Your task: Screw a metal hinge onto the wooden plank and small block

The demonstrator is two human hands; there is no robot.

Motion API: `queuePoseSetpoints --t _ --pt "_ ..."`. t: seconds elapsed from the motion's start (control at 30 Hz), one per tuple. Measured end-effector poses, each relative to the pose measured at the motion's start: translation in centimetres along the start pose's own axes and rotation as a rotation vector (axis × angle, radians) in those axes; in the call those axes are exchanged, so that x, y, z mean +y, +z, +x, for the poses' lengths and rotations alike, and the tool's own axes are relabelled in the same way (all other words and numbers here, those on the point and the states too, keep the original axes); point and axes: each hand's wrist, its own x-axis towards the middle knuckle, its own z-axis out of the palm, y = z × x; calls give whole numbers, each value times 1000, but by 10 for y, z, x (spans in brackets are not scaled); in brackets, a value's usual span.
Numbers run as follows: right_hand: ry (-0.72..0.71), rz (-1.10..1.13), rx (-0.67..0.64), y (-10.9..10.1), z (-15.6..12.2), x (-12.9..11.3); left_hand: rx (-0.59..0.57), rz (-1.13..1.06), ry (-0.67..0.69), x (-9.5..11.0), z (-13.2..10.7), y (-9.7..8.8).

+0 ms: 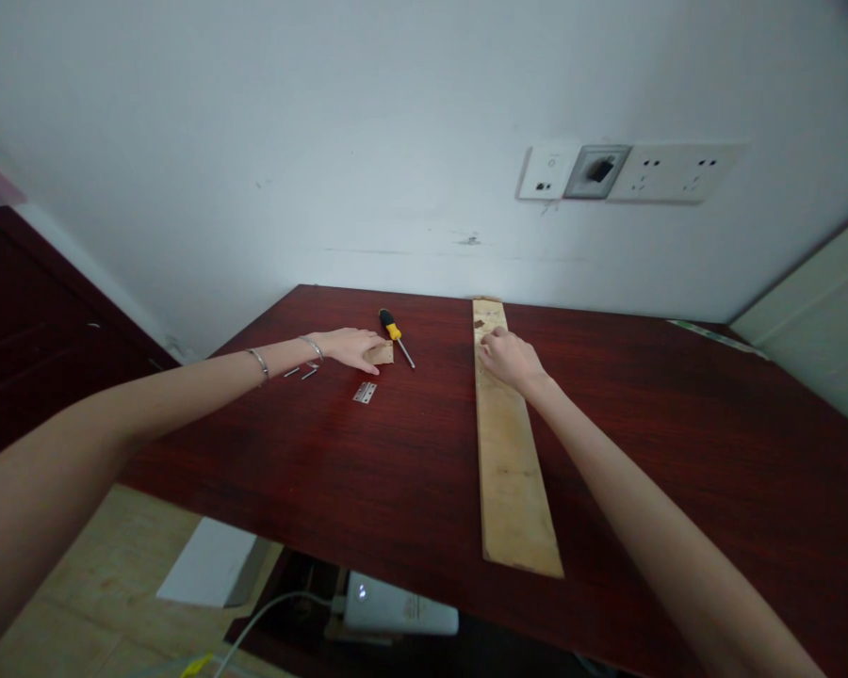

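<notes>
My left hand (351,348) reaches over a small light wooden block (383,354), with the thumb and fingers around its near side. Just below that hand lies a silver metal hinge (365,392) with holes in it. A black and yellow screwdriver (396,334) rests beside the block, its shaft pointing toward me. On the upper part of a long wooden board (513,461) sits my right hand (510,360), its fingers curled and pressed together. Whatever those fingertips may hold is too small to make out. Small thin metal pieces (302,373) lie near my left wrist.
The dark red tabletop (396,471) meets a white wall (396,141) with sockets (664,173). Below the front edge are a white device with a cable (399,605) and a white box (212,563). A flat strip (717,339) lies at the far right.
</notes>
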Motion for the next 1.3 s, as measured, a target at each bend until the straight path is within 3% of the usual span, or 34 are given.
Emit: queuePoseSetpoints --t 0.17,0.47,0.63,0.83,1.03,1.2,1.3 --pt "2 8 9 3 2 0 -63 17 19 1 -2 -3" --pt "-9 50 30 6 5 -3 -45 -24 -8 -4 0 3" --pt "4 88 51 6 6 2 59 -14 13 -9 2 3" --pt "44 167 117 4 8 26 200 23 72 -6 8 -25" --pt "-22 303 176 26 9 59 252 6 171 30 32 -40" --pt "-130 394 214 48 2 70 141 -2 319 75 50 -32" --pt "-155 472 245 55 -3 71 89 -14 354 92 56 -29"
